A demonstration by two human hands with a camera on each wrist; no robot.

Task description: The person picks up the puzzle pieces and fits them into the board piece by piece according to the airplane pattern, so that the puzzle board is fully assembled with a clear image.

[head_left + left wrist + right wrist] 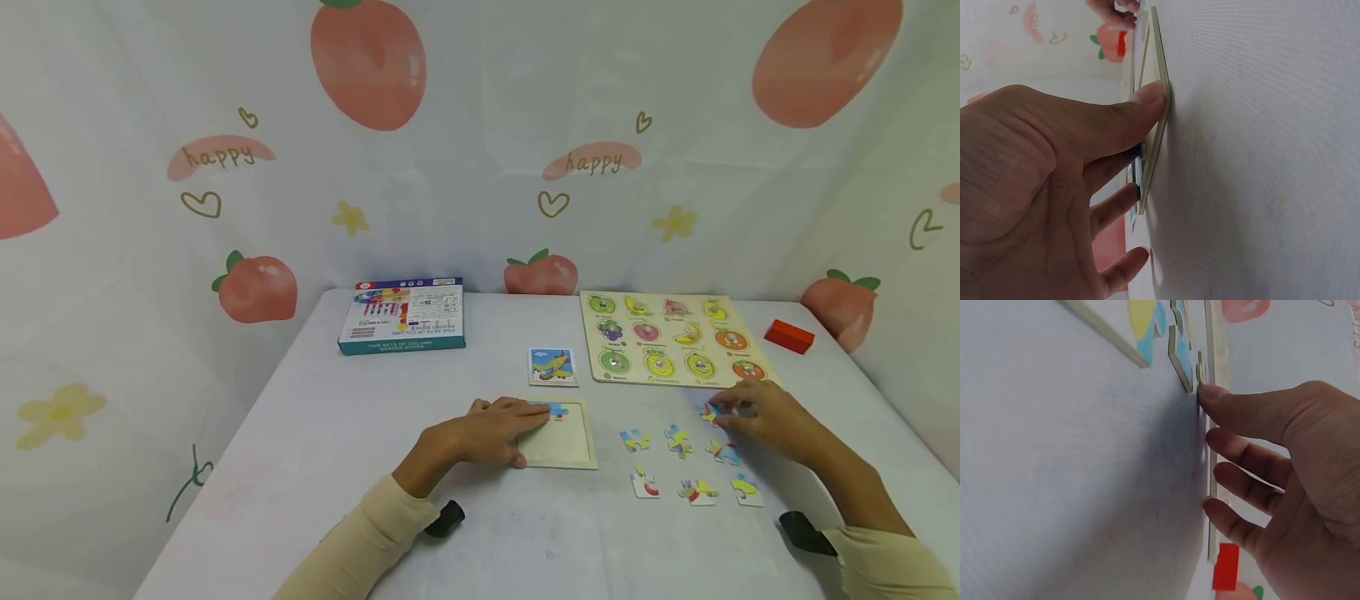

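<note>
A shallow wooden puzzle tray (558, 446) lies on the table with one blue puzzle piece (557, 410) along its far edge. My left hand (501, 429) reaches over the tray's left side, straight fingers on that piece and thumb touching the near-left corner, also seen in the left wrist view. To the right, my right hand (772, 417) pinches a blue, yellow and red jigsaw piece (707, 413) between thumb and fingers, low at the tabletop. The right wrist view mostly hides this piece behind the thumb. Several loose pieces, among them a yellow-and-blue one (635, 440), lie between the hands.
A small picture puzzle of a yellow plane (552, 367) lies behind the tray. Farther back are a fruit peg board (660, 375), a red block (789, 336) and a teal-edged flat box (405, 317). A printed curtain (465, 208) hangs behind the table.
</note>
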